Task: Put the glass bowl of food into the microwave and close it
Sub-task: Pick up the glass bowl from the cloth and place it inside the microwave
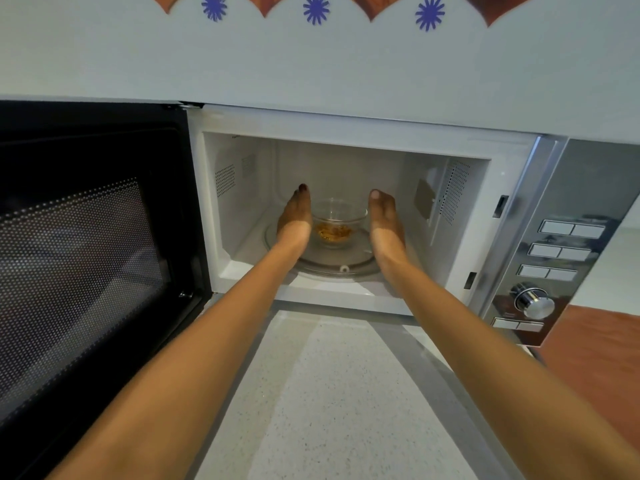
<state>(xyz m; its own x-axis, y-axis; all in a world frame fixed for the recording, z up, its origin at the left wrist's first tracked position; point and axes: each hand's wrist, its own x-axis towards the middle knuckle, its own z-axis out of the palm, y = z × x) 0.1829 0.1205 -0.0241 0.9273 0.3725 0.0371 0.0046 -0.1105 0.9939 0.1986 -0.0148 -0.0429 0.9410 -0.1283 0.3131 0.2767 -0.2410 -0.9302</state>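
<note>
- On the speckled counter (339,393), two bare forearms reach into the microwave (346,216), door (86,265) swung wide at left.
- Left hand (294,220) and right hand (386,223) flank the glass bowl (339,216), fingers straight, palms inward; contact unclear.
- Bowl of food sits on the turntable (341,263).

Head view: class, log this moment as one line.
clear glass bowl of food: on turntable | left hand, right hand: flanking bowl | black microwave door: open
</note>
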